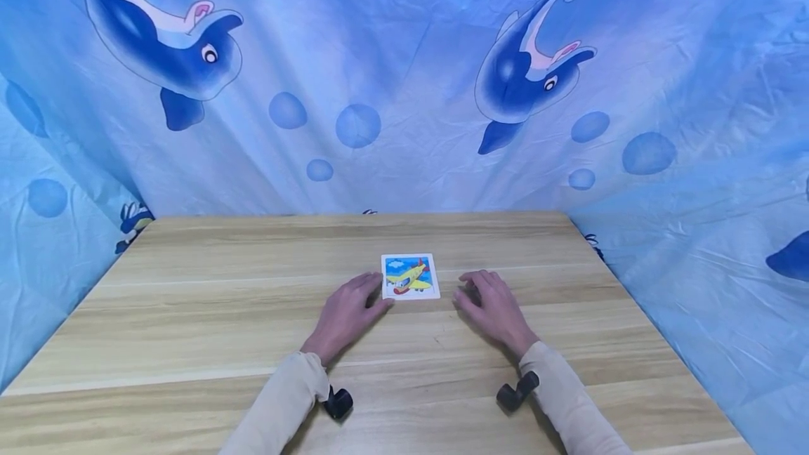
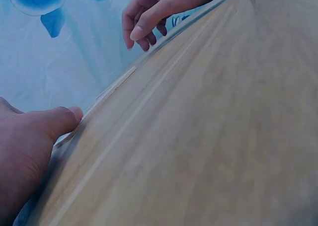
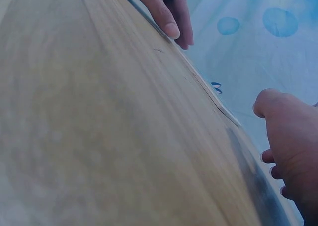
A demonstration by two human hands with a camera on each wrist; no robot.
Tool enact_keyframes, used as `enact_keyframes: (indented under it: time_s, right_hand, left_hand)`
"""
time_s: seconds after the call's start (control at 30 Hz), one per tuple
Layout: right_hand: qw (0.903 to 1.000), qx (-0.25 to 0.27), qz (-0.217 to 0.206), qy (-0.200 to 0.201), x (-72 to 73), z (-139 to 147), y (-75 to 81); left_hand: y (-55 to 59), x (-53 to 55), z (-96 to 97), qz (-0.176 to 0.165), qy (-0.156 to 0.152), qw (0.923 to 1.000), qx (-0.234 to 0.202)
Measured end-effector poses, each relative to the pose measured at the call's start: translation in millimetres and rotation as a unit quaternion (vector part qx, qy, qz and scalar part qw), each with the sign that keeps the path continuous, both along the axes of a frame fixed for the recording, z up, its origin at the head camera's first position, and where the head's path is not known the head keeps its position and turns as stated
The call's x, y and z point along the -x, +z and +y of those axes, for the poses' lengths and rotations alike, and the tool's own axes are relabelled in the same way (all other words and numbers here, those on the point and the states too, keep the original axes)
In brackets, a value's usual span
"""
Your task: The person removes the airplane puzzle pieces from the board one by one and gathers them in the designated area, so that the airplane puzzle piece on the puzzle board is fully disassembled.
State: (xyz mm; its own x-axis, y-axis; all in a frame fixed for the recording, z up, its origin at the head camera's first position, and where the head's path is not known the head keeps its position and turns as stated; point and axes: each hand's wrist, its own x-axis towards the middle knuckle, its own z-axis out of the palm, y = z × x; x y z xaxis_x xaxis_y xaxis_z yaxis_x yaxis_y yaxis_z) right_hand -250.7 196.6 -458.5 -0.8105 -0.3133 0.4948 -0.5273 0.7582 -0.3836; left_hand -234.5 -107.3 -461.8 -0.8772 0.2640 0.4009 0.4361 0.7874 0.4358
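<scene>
A small square picture board [image 1: 410, 277] lies flat on the wooden table [image 1: 253, 328]. It has a white border and shows a yellow airplane with red parts on blue sky. My left hand [image 1: 349, 314] rests at its left side, thumb at the near left corner and fingertips along the left edge. In the left wrist view the thumb [image 2: 62, 120] lies right at the board's thin edge. To the right of the board, a short gap away, my right hand [image 1: 496, 307] hovers low with loosely bent fingers and holds nothing.
Blue cloth [image 1: 411, 90] printed with dolphins and bubbles hangs behind the table and along both sides. Each wrist bears a black camera, one on the left wrist [image 1: 338, 404] and one on the right wrist [image 1: 518, 392], below light sleeves.
</scene>
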Motion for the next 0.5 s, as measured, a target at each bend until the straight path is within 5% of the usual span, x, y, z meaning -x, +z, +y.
enact_keyframes:
  time_s: [0.5]
  right_hand:
    - [1.0, 0.001, 0.007, 0.006, 1.1, -1.9, -1.4]
  left_hand:
    - [1.0, 3.5, 3.5, 0.0, -0.007, 0.9994, 0.034]
